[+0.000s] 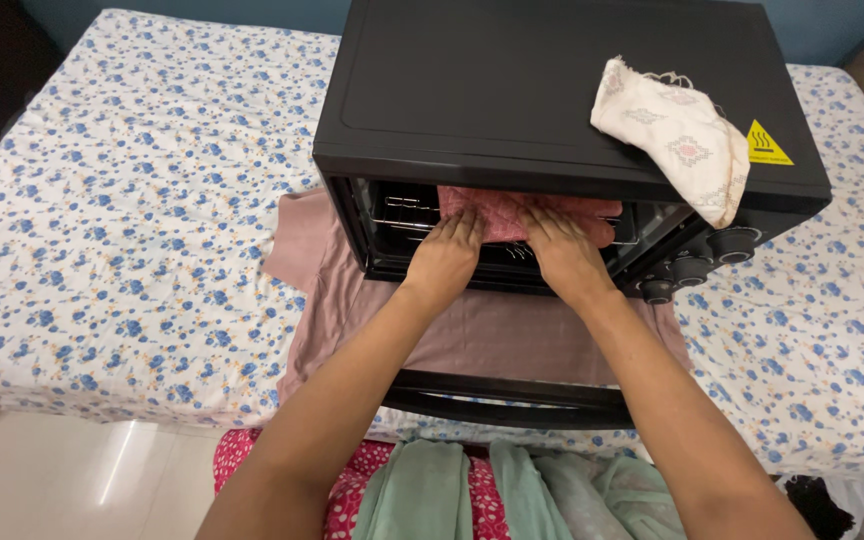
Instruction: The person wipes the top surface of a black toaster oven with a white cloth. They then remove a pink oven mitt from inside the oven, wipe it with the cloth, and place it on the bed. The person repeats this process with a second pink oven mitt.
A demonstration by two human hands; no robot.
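Left hand (444,255) and right hand (562,255) lie flat, fingers spread, pressing a pink cloth (512,215) onto the rack inside the black oven (552,110); cleanup seems midway, next needing a firmer grasp

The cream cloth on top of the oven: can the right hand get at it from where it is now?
Probably yes: the cream cloth lies uncovered on the oven top, just above the right hand, which need only leave the cavity.

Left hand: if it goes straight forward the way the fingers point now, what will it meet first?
The left hand points into the open black oven. Its fingertips already touch the pink cloth on the wire rack, so it would push that cloth first; depth behind it is unclear.
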